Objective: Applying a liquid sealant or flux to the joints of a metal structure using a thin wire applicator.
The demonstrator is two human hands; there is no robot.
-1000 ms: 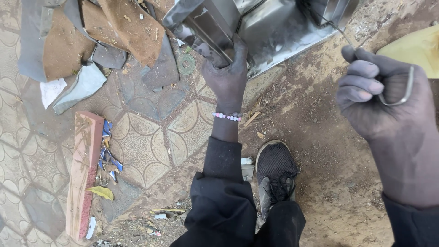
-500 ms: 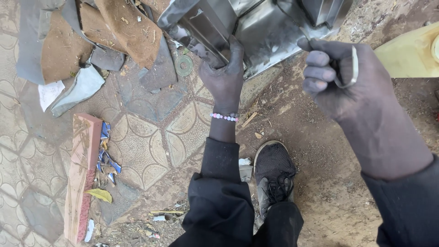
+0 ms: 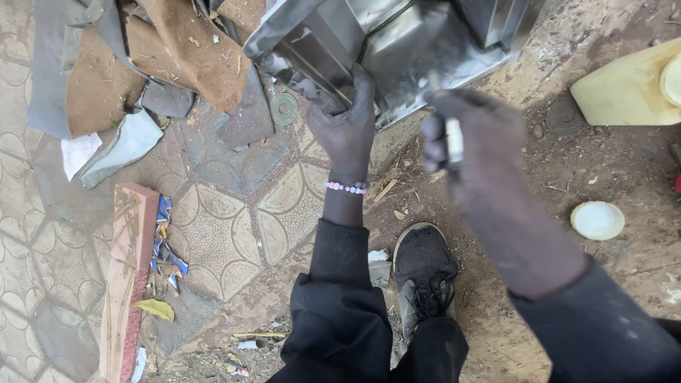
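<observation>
Metal box: shiny sheet-metal box [image 3: 397,42] at top centre, on the ground where patterned paving meets bare dirt; only part in view.
Left hand: left hand [image 3: 345,124] closed over the box's lower edge, fingers wrapped on the rim, bead bracelet [image 3: 345,187] at the wrist.
Right hand: right hand [image 3: 464,138] fisted around a thin metal tool [image 3: 452,138], just beside the box's lower right edge; blurred, so tool type unclear and contact with the box cannot be told.
Handling: likely light for its bulk, stiff at folds, flexy on flat panels, smooth and slippery; cut edges probably sharp.
Hold point: folded rim or corner seam looks safest, not the flat faces.
Around: leather-like brown scraps [image 3: 177,50] upper left, red brick [image 3: 128,269] left, yellow jerrycan [image 3: 628,89] right, white lid [image 3: 597,220], person's shoe [image 3: 423,273] below.
</observation>
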